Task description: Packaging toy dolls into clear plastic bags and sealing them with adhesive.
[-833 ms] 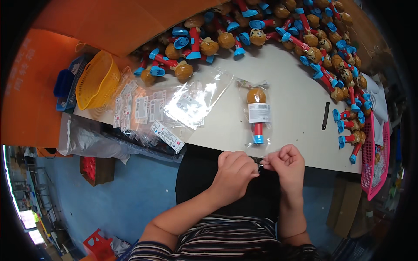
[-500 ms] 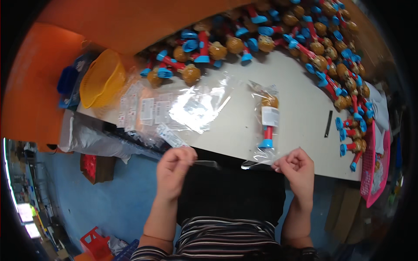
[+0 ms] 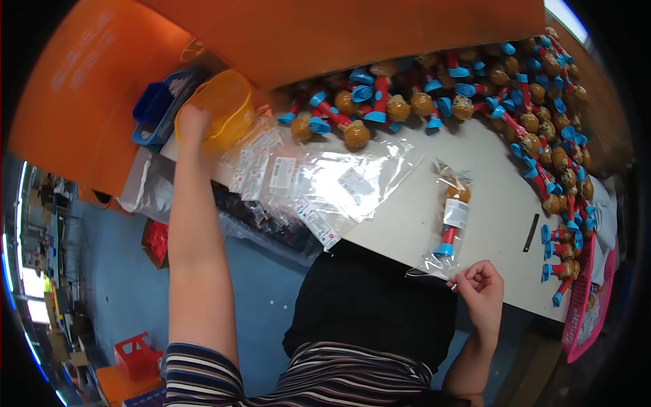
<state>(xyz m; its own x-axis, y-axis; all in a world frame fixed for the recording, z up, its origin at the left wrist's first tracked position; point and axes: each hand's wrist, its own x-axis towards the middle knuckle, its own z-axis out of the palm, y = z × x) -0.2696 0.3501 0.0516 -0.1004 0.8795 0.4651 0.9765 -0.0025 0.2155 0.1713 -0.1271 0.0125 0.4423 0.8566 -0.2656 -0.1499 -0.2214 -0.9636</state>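
Note:
My left arm stretches out to the far left, and my left hand (image 3: 194,123) is at the yellow plastic basket (image 3: 234,102), over its near side. Its fingers are blurred, so what they hold, if anything, cannot be made out. At the table's front edge, my right hand (image 3: 480,288) pinches the lower right corner of a clear plastic bag (image 3: 437,263). Inside that bag lies a toy figure (image 3: 448,234) with a round brown head, red body and blue base, a white label across it. Left of it, flat clear bags with printed labels (image 3: 283,173) lie overlapping on the table.
Many similar unbagged figures (image 3: 356,134) are heaped along the table's back and right side. A thin black strip (image 3: 531,233) lies on the white tabletop (image 3: 407,234). A pink basket (image 3: 582,315) stands at the right edge, a blue bin (image 3: 152,103) beyond the yellow basket.
My left hand has left the table's front edge and reached far left to the yellow basket. My right hand stays by the bag's lower end. The whole view has shifted.

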